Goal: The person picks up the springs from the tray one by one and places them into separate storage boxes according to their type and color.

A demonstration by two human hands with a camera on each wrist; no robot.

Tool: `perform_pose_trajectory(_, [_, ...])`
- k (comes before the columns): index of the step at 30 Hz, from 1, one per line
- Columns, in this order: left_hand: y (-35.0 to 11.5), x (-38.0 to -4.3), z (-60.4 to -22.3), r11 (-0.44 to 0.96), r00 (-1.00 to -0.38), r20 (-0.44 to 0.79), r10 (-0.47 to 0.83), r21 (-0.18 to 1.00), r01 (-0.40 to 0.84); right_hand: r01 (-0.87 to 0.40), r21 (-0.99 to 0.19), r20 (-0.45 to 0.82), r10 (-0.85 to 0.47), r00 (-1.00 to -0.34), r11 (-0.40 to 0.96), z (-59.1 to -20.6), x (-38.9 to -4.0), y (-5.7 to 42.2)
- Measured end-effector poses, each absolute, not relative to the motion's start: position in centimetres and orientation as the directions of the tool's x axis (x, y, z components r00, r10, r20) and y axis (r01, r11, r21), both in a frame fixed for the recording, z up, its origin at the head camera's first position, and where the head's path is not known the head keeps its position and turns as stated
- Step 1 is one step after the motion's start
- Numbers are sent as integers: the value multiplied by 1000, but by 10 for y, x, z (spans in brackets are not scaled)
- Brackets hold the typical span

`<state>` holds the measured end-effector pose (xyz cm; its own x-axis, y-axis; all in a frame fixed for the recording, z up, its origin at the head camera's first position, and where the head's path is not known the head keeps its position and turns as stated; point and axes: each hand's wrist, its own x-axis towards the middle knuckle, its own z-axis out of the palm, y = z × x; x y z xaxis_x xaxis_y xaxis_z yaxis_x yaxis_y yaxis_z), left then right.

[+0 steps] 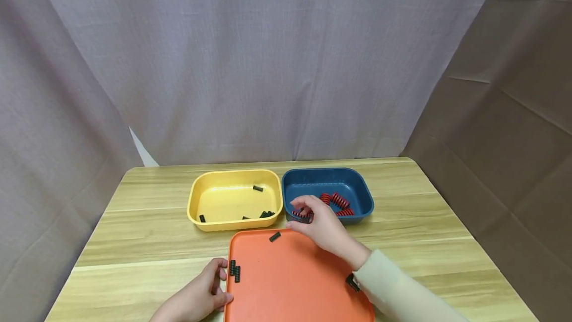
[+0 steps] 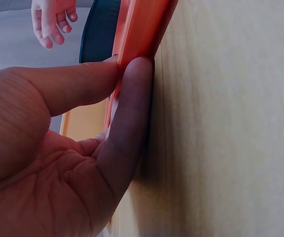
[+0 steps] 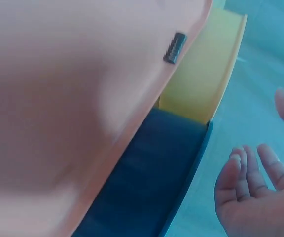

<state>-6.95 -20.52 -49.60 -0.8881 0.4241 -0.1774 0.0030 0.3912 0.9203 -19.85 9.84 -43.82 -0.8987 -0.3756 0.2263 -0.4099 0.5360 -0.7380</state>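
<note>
My left hand [image 1: 201, 289] grips the left edge of an orange tray [image 1: 295, 277], thumb on the rim and a finger beneath it in the left wrist view [image 2: 132, 47]. Over the front rim of a blue bin [image 1: 364, 190] is my right hand [image 1: 323, 225], its fingers loosely bent. The right wrist view shows thumb and fingers spread apart with nothing between them. Several red springs [image 1: 339, 200] lie in the blue bin, partly hidden by that hand. On the tray are black springs: one [image 1: 274, 236] by the far edge, two [image 1: 237, 274] at the left, others [image 1: 352, 283] beside the right sleeve.
A yellow bin [image 1: 223, 198] stands left of the blue one, behind the tray, with several black springs [image 1: 266, 214] inside. Everything stands on a wooden table [image 1: 147, 232]. Grey curtains [image 1: 268, 63] hang behind and at the sides.
</note>
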Motion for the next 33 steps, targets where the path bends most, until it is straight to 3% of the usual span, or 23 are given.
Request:
perform_pose_trajectory(15, [-205, -73, -496, 384, -887, -176, 427, 923, 1, -412, -772, 31, -618, -785, 484, -458, -183, 92])
perform_pose_trajectory(33, [-203, -74, -498, 391, -891, -168, 423, 920, 12, -512, -621, -15, -663, -749, 593, -477, -189, 77])
